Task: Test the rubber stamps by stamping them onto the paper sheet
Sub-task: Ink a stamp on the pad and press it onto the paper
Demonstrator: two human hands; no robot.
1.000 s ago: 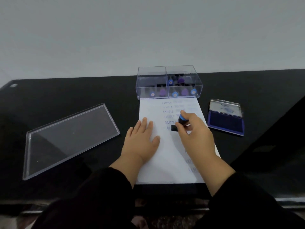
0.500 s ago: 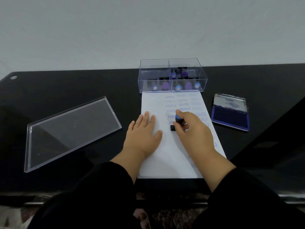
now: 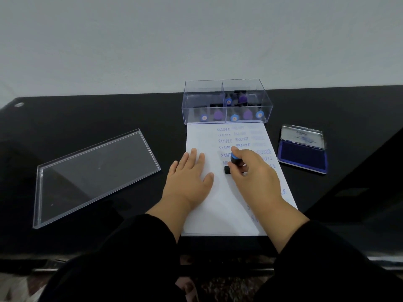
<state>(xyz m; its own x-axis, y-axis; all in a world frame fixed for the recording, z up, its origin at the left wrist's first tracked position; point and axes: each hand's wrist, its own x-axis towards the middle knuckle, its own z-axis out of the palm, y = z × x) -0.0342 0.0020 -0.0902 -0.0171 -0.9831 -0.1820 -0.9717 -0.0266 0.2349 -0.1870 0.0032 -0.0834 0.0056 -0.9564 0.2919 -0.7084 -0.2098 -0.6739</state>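
Note:
A white paper sheet lies on the black table, printed with rows of blue words such as SAMPLE and FRAGILE. My right hand grips a rubber stamp with a blue knob and black base, which is pressed down on the sheet. My left hand lies flat on the paper's left edge, fingers spread. Behind the sheet stands a clear box holding several more blue and purple stamps.
An open blue ink pad sits to the right of the sheet. The clear box lid lies flat at the left. The table's front edge runs just below the paper. A plain wall rises behind the table.
The stamp in my right hand has come down a little lower on the sheet. My left hand stays flat on the paper. The view has tilted slightly.

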